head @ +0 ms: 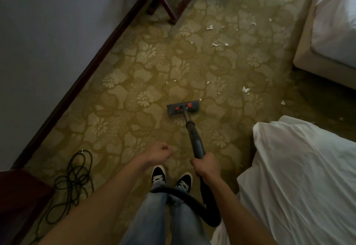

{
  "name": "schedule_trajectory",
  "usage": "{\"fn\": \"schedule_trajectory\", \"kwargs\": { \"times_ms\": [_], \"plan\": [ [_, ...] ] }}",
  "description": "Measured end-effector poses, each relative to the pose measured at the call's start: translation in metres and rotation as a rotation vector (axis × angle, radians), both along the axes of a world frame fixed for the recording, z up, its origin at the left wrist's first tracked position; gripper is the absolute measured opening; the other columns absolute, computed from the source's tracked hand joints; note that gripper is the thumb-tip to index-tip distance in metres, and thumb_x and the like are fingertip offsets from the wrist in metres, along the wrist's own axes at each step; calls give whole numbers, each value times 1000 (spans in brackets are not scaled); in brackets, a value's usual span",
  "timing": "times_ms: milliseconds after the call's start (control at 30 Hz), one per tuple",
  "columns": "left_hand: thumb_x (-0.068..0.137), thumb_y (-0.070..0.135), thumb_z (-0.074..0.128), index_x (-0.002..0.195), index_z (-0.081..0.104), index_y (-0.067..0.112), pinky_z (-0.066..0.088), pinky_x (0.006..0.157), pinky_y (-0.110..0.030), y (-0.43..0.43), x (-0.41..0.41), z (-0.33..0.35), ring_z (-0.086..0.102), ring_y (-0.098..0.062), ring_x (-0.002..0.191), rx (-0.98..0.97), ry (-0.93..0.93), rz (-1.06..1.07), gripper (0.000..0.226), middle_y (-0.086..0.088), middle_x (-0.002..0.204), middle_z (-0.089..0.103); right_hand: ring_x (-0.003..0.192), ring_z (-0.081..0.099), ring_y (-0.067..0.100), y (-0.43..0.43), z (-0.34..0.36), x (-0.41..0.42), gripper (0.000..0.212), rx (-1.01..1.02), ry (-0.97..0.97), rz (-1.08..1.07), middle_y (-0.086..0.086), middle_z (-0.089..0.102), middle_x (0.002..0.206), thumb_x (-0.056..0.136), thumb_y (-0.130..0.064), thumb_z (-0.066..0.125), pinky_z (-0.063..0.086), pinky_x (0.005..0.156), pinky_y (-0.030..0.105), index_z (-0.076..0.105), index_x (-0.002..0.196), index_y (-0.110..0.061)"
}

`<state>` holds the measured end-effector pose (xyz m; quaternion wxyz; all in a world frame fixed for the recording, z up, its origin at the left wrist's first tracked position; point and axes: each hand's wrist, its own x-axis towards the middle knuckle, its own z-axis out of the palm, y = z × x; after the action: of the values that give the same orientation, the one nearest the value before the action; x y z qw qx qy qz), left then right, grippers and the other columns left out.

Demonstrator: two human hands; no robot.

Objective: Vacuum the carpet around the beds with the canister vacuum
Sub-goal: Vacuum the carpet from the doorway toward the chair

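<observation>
My right hand grips the dark vacuum wand near its upper end. The wand slopes forward to the flat grey floor head with red pedals, which lies on the yellow flowered carpet. A black hose loops back from my right hand across my legs. My left hand hovers to the left of the wand, fingers curled into a fist, holding nothing. White paper scraps dot the carpet ahead and to the right of the floor head. The canister is out of view.
A bed with white sheets fills the right foreground; a second bed stands at the upper right. A coiled black cord lies at the lower left by the wall. Dark wooden furniture legs stand at the top.
</observation>
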<state>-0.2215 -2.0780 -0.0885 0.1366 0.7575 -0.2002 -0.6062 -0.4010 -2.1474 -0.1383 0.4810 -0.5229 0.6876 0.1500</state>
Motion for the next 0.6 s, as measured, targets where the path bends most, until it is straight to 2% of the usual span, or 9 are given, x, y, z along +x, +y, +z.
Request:
{"fn": "schedule_trajectory", "kwargs": {
  "times_ms": [67,167,300,400,500,600],
  "plan": [
    [98,26,56,94,63,15,52,79,-33,-2,7,-3,63,-19,89,1,2,5,14,-3,93,63,72,74,25,-12,-2,16,34,-14,-21,2,10,73,87,77,-28,72,63,61,37,65,106,-11],
    [100,26,56,93,63,15,50,71,-27,-8,21,-6,60,-16,86,-1,1,14,15,-2,90,62,77,74,29,-33,-2,46,34,-28,-78,-18,13,73,90,79,-23,71,63,63,39,65,108,-7],
    [101,24,54,100,65,9,49,78,-31,-20,55,-13,61,-19,88,12,-4,27,18,-9,97,64,72,71,29,-60,-5,90,30,-51,-106,-13,14,71,87,80,-19,70,54,55,33,64,107,-8],
    [102,21,52,108,66,5,47,73,-26,-33,87,-18,59,-19,89,12,-16,30,22,-9,99,63,76,73,31,-79,-12,124,37,-78,-105,15,14,71,89,74,-23,70,61,61,38,65,107,-7],
    [103,20,51,100,64,10,43,64,-23,-45,117,-21,56,-16,85,-7,-11,31,16,-6,96,61,80,73,31,-94,-15,156,41,-92,-93,86,12,70,93,74,-25,68,65,70,45,65,112,-8],
    [103,22,52,99,64,12,43,66,-23,-60,143,-26,57,-17,85,9,6,45,16,-6,99,62,80,73,30,-110,-10,184,45,-96,-89,118,12,71,95,76,-27,66,65,70,44,65,116,-7]
  ]
}}
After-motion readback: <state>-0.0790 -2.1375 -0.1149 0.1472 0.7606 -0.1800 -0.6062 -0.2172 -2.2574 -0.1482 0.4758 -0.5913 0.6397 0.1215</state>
